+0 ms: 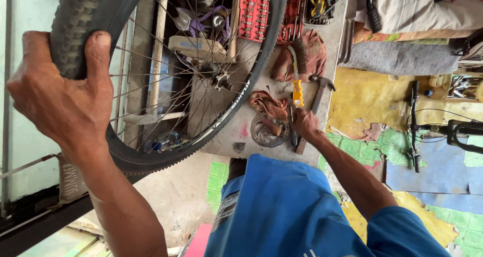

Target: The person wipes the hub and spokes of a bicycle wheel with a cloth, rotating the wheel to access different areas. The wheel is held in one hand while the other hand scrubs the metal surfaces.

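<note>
My left hand (63, 93) grips the knobby black tyre of a spoked bicycle wheel (166, 151) held up close to the camera, thumb wrapped over the tread. The wheel's hub (221, 80) sits near the middle of the frame. My right hand (303, 123) reaches down to the grey workbench (224, 139) and closes on a slim dark tool beside a round metal brake disc (269, 131). A reddish rag (266, 103) lies just above the disc.
On the bench lie a yellow-handled brush (297, 83), a hammer (316, 103) and a red tray of sockets and bits (254, 10). A bicycle handlebar and fork (443, 129) stand at right over yellow and green floor. Another person's clothed body (427, 8) shows top right.
</note>
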A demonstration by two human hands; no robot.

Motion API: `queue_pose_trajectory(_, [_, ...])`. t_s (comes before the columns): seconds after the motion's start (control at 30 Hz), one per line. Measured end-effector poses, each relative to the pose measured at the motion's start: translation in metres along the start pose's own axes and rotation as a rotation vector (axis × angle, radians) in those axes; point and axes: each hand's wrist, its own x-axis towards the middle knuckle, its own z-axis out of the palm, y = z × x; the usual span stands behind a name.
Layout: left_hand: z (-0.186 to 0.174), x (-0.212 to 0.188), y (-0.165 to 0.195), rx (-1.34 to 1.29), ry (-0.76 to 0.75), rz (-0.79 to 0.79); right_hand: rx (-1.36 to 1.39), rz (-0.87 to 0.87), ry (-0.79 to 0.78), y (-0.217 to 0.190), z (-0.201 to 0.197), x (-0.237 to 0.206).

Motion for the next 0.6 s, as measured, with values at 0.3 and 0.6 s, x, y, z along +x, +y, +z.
queue_pose_trajectory(0.3, [-0.001,-0.002,-0.002,-0.023,-0.004,-0.001,-0.188,0.005,0.054,-0.007,0.018,-0.013])
queue_pose_trajectory(0.6, [0.003,0.002,0.002,-0.019,0.010,0.044,-0.084,-0.295,-0.182,-0.030,0.016,-0.007])
